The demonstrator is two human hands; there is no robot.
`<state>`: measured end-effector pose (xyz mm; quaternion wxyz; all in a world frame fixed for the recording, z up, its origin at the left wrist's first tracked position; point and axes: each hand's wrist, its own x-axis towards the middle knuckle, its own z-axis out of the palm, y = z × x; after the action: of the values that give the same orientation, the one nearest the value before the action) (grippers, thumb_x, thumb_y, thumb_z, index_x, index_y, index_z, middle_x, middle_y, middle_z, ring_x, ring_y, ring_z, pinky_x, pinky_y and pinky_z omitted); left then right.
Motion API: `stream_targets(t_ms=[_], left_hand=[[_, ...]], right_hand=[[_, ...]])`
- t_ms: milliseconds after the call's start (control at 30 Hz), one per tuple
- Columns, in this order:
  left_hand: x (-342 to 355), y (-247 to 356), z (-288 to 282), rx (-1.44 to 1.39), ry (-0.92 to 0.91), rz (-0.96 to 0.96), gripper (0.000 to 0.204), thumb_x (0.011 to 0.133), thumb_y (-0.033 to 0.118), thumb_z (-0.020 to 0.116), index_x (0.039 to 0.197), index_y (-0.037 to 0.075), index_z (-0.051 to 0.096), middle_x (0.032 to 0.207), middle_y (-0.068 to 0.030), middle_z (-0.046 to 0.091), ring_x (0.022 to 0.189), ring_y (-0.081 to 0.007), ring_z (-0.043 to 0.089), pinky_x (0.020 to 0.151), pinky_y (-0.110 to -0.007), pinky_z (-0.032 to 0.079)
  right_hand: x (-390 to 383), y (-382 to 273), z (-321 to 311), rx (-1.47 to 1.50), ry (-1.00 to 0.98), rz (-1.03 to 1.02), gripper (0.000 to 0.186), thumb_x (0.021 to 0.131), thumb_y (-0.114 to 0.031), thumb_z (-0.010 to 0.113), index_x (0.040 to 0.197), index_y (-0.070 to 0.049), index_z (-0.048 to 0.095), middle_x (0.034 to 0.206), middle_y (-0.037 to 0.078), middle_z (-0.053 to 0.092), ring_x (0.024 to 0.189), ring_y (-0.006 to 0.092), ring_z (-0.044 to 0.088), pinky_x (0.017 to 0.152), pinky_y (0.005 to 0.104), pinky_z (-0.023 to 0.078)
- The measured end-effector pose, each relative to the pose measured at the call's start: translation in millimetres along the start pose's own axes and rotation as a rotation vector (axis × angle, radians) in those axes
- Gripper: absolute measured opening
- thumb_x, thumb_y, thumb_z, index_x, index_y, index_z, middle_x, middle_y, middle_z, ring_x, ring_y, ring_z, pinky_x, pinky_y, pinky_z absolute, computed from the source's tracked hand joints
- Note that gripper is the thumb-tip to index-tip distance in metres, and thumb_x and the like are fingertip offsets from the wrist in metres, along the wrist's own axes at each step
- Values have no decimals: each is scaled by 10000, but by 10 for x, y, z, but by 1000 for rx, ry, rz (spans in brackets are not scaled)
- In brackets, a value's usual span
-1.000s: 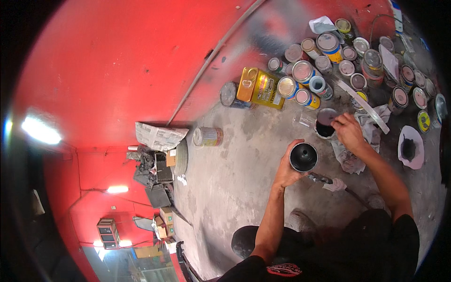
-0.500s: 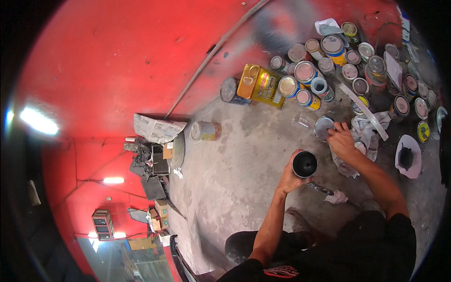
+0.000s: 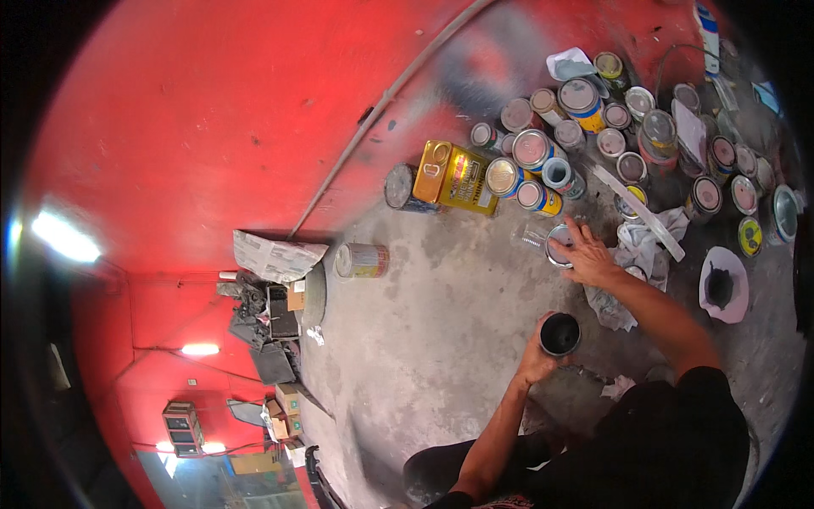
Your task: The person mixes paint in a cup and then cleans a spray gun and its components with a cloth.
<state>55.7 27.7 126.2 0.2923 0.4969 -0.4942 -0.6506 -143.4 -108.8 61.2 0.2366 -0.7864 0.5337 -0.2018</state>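
Note:
My left hand [image 3: 536,352] is closed around a dark cup [image 3: 560,333] with black inside, held low in front of me; a tool with a hose, partly hidden, shows beneath it. My right hand [image 3: 588,253], fingers spread, rests over the silver lid of a small can [image 3: 558,246] on the floor. A clear plastic container [image 3: 532,237] lies just left of that can. White crumpled rags [image 3: 646,240] lie beside my right hand, and a long pale strip [image 3: 636,208] rests above them.
Many paint cans [image 3: 581,95] and a yellow metal container [image 3: 465,174] crowd along the red wall [image 3: 212,110]. A lone can [image 3: 361,260] stands leftward. A pink-white pan [image 3: 722,284] lies at right. Boxes [image 3: 287,414], newspaper [image 3: 275,254] and clutter line the left side of the concrete floor [image 3: 407,331].
The lid that my right hand held now sits on the small can, and that hand's fingers have spread over it. The cup in my left hand has moved lower in the picture.

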Motion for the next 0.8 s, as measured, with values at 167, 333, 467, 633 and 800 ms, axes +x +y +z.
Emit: stream_targets(t_ms=[167, 333, 467, 633, 800], left_hand=[[-134, -61, 42, -61, 21, -54, 990, 556, 39, 872, 1397, 57, 351, 1330, -41, 479, 1254, -173, 445, 1072, -342, 344], [-83, -35, 4, 68, 50, -13, 971, 553, 22, 867, 1383, 59, 365, 1322, -40, 478, 1256, -174, 439, 1071, -329, 342], [39, -13, 72, 319, 35, 1, 960, 556, 21, 872, 1375, 58, 373, 1317, -45, 478, 1252, -179, 444, 1070, -329, 344], [130, 11, 187, 311, 38, -37, 950, 558, 73, 891, 1364, 64, 388, 1291, -56, 506, 1217, -191, 487, 1056, -334, 371], [244, 265, 295, 435, 17, -1, 946, 552, 95, 898, 1357, 67, 403, 1297, -61, 505, 1206, -199, 500, 1044, -336, 388]], right_hand=[[248, 201, -35, 59, 247, 105, 732, 700, -308, 764, 1365, -239, 467, 1485, 234, 215, 1302, 461, 310, 982, 528, 421], [326, 181, -87, -184, 262, 143, 759, 704, -370, 758, 1360, -122, 468, 1521, 201, 205, 1394, 408, 206, 1150, 484, 190], [289, 285, 104, -342, 222, -22, 723, 738, -342, 706, 1322, 16, 476, 1494, 176, 323, 1423, 290, 231, 1176, 462, 132], [203, 318, 98, -372, 246, -92, 658, 803, -316, 620, 1344, 18, 450, 1432, 176, 426, 1388, 272, 318, 1179, 430, 146], [274, 322, -78, -254, 131, -54, 685, 793, -337, 663, 1329, 34, 452, 1417, 176, 442, 1376, 283, 332, 1173, 428, 159]])
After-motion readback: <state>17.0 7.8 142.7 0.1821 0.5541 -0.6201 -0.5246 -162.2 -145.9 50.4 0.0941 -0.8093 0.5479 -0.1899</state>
